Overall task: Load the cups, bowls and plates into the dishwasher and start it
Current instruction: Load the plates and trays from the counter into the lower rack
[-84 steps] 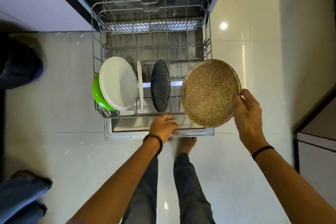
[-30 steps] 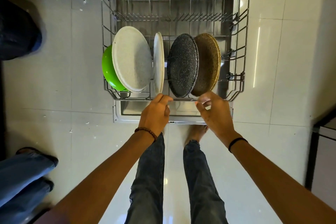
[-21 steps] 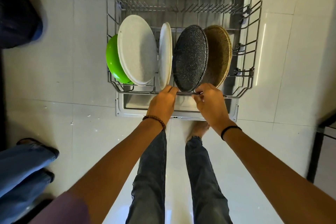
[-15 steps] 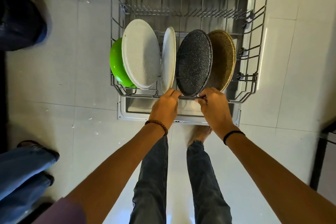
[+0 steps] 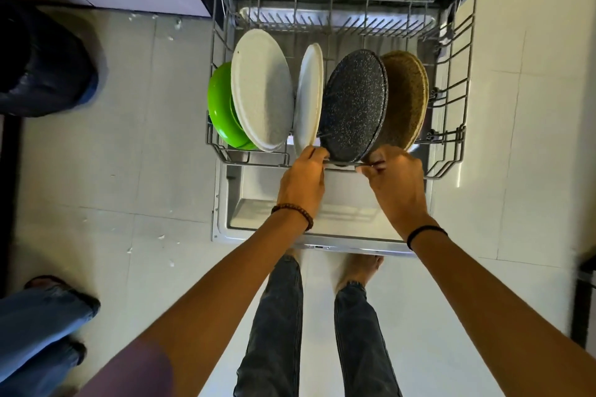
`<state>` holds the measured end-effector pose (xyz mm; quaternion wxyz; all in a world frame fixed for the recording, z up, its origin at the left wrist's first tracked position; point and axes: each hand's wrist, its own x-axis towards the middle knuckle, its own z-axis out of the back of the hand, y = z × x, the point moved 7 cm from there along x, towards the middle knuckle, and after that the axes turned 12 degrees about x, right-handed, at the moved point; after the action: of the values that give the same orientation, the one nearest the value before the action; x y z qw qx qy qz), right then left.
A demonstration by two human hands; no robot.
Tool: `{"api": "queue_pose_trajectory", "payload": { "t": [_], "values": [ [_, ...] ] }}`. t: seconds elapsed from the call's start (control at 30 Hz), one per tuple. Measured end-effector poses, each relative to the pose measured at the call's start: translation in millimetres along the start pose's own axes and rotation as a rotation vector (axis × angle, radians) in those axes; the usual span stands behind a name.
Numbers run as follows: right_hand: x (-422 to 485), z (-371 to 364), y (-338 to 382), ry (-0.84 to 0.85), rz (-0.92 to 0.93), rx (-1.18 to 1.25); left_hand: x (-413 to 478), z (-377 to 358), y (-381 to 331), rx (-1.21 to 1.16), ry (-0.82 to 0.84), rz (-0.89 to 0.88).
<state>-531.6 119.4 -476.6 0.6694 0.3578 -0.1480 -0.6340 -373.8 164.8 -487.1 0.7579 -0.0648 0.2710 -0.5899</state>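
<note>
The left hand (image 5: 303,182) and right hand (image 5: 398,185) each grip the front rail of the rack (image 5: 450,167), fingers curled over it. 4 plates (image 5: 353,106) and 1 green bowl (image 5: 219,106) stand on edge inside, above the open door (image 5: 277,213).

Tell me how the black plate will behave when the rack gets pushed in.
The black plate looks rigid, so it likely won't flex. It stands on edge close beside the brown plate, so a jolt may rock it into that one. Its speckled finish looks like stoneware, so it is possibly heavy and chippable; push the rack slowly.
</note>
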Motion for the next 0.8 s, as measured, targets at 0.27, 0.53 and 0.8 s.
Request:
{"api": "queue_pose_trajectory", "payload": {
  "t": [0.27, 0.53, 0.8],
  "values": [
    [28, -5, 38, -0.072, 0.283, -0.281, 47, 19, -10, 0.160, -0.049, -0.134],
    [78, 0, 68, 0.015, 0.257, -0.479, 98, 34, -20, 0.415, 0.086, -0.270],
    [132, 10, 95, -0.108, 0.334, -0.489, 151, 66, -39, 0.528, 0.041, -0.362]
  ]
}}
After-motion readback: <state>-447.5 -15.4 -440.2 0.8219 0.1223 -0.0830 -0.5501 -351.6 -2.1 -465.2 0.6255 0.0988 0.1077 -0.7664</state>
